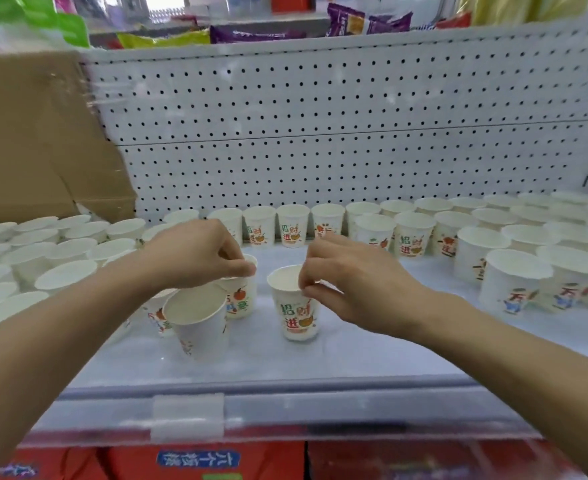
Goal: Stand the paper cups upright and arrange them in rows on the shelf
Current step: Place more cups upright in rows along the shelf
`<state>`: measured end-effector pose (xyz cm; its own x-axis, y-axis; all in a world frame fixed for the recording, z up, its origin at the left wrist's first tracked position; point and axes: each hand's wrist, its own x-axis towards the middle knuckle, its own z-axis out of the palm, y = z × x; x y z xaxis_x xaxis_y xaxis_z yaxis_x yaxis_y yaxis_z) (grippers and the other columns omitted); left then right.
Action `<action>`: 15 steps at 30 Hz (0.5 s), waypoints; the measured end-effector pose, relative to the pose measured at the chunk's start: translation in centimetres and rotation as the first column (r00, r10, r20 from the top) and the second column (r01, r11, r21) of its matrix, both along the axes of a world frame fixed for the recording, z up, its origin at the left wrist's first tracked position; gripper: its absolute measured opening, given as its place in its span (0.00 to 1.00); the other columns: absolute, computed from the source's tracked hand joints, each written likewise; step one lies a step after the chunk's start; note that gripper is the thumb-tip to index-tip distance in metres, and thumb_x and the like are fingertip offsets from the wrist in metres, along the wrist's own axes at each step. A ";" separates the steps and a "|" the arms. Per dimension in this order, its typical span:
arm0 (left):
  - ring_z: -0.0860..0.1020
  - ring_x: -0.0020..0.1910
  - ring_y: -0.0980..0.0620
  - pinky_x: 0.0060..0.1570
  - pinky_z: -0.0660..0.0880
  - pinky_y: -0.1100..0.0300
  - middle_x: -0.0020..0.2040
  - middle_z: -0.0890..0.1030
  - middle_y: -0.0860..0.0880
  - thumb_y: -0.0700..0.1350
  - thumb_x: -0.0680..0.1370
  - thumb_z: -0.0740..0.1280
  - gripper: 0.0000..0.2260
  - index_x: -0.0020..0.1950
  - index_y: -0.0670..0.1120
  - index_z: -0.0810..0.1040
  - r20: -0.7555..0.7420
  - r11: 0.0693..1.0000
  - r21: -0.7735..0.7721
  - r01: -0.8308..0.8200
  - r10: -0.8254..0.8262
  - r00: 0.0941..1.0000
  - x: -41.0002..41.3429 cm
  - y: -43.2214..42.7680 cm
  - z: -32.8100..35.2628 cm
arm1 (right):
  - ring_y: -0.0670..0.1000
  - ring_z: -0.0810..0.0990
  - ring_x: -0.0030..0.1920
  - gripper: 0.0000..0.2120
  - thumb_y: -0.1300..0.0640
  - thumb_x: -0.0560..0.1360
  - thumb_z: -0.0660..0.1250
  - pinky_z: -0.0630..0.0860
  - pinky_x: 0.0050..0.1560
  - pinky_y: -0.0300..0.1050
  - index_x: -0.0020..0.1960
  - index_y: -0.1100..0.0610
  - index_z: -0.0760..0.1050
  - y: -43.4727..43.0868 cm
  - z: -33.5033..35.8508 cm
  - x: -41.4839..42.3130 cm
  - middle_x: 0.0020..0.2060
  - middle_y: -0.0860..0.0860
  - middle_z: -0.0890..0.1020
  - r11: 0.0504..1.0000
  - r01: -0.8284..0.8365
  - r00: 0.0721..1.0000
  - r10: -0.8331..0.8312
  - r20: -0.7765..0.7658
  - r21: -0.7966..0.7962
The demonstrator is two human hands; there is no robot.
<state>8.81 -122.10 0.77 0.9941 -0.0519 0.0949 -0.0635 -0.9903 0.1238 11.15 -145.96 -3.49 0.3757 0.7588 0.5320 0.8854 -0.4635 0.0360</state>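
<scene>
White shelf [354,355], perforated back panel [320,98], cardboard box [36,140] far left. Upright paper cups are packed in the left rows [64,251] and right rows [514,271], plus a back row [292,225] against the panel. The middle strip is open up to the clear front rail [188,415] at the near edge. Left hand [195,258] pinches the rim of the tomato-print cup [240,303], with the near cup [199,320] just beside it. Right hand [351,285] pinches the rim of the centre cup [297,317], which is upright and stands apart.

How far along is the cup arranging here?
Mostly done: upright cups fill rows at left, back and right of the shelf. In hand: left hand pinches one loose cup, right hand pinches the centre cup. Left: lining up these and the front cup.
</scene>
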 end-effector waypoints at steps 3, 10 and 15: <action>0.80 0.40 0.60 0.44 0.80 0.52 0.40 0.84 0.59 0.63 0.71 0.69 0.13 0.43 0.56 0.85 -0.042 1.000 -0.019 0.004 -0.005 0.999 0.0 -0.1 0.2 | 0.47 0.70 0.45 0.03 0.53 0.76 0.68 0.71 0.34 0.47 0.45 0.51 0.79 -3.1 1.0 1.3 0.42 0.46 0.76 0.996 0.087 0.996 -0.087 0.001 -0.011; 0.79 0.38 0.61 0.39 0.79 0.59 0.37 0.82 0.61 0.52 0.71 0.73 0.03 0.42 0.54 0.85 -0.092 0.983 0.184 -0.016 0.033 0.995 1.0 -1.9 0.0 | 0.49 0.73 0.43 0.03 0.53 0.75 0.67 0.74 0.39 0.50 0.43 0.48 0.79 -10.6 2.2 4.9 0.38 0.43 0.75 0.949 0.293 0.954 -0.298 -0.027 -0.120; 0.77 0.38 0.63 0.35 0.70 0.67 0.39 0.80 0.61 0.49 0.74 0.72 0.05 0.48 0.53 0.85 -0.019 0.996 0.002 0.093 -0.093 0.995 3.0 -7.0 -0.3 | 0.50 0.76 0.41 0.05 0.53 0.76 0.64 0.69 0.36 0.38 0.42 0.48 0.78 -14.1 2.3 6.9 0.39 0.43 0.81 0.900 0.368 0.926 -0.376 0.010 -0.232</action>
